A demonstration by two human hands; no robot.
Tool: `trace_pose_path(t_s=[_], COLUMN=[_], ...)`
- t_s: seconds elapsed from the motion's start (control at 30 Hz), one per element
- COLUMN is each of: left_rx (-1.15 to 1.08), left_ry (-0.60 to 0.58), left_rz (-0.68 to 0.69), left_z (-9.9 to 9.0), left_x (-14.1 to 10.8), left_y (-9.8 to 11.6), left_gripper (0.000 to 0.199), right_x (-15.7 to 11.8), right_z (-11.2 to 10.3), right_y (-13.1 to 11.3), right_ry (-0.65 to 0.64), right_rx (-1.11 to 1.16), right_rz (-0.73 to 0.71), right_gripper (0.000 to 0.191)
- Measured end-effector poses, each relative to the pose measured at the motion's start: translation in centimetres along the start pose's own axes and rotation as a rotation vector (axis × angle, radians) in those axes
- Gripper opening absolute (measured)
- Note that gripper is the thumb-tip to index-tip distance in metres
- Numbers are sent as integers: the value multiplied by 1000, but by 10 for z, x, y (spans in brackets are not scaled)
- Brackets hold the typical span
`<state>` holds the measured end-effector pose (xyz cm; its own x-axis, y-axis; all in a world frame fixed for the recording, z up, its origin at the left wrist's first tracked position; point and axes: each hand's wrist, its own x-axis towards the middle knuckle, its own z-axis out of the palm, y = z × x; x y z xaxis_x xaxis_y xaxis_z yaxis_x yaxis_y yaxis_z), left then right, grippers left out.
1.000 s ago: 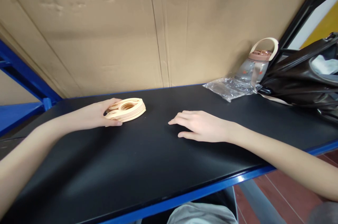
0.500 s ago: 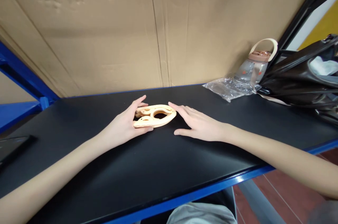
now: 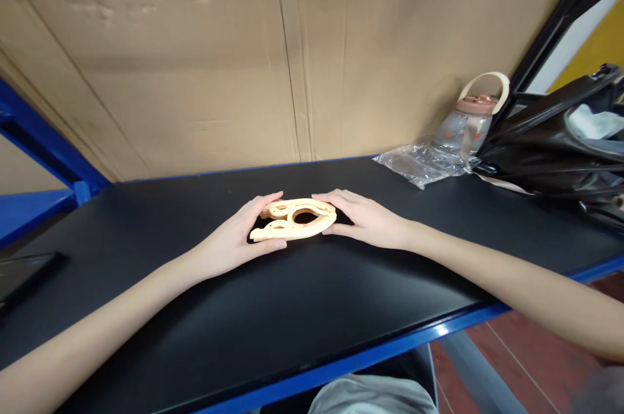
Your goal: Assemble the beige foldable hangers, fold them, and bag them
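Note:
A pale yellow folding clothes hanger, folded into a flat oval with a loop-shaped opening, is between my two hands just above or on the black tabletop. My left hand grips its left end, the thumb along the near edge and the fingers at the far edge. Around the pointed right end closes my right hand, its thumb on the near side and its index finger on the far side. The other fingers of both hands are partly hidden.
Crumpled clear plastic wrap lies at the back right beside a clear bottle with a cream handle. A black bag stands farther right. A dark flat device sits at the left edge. Cardboard walls the back.
My right hand has closed round the hanger's right end, its thumb now against it. The hanger and my left hand have shifted slightly right and nearer.

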<state>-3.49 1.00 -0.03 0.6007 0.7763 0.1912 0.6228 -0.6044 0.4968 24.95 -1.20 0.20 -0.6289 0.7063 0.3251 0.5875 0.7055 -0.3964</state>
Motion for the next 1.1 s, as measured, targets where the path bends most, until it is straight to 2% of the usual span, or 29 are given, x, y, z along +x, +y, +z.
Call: trace_pose_path(t_s=[0.2,0.43,0.57,0.93,1.03,1.1], left_rx=[-27,-96,-45,-8,-36,-50], left_ry=[18,30,13,61,71,87], left_rz=[-34,-74,-86,-114,-112,-106], left_z=[0,2,1,4,2,-1], left_x=[1,3,3,5,8,11], left_y=[4,-2,-4,-3,-4,-7], left_gripper=[74,83,94,91,92,93], right_x=[1,2,3,9,8,6], right_z=[1,2,3,10,3,-9], right_y=[3,6,7,11,16,23], right_ry=[20,44,50,74,83,155], right_rx=[51,87,90,23,-27,-121], right_rz=[32,41,42,61,91,115], right_gripper=[50,47,49,49,58,59])
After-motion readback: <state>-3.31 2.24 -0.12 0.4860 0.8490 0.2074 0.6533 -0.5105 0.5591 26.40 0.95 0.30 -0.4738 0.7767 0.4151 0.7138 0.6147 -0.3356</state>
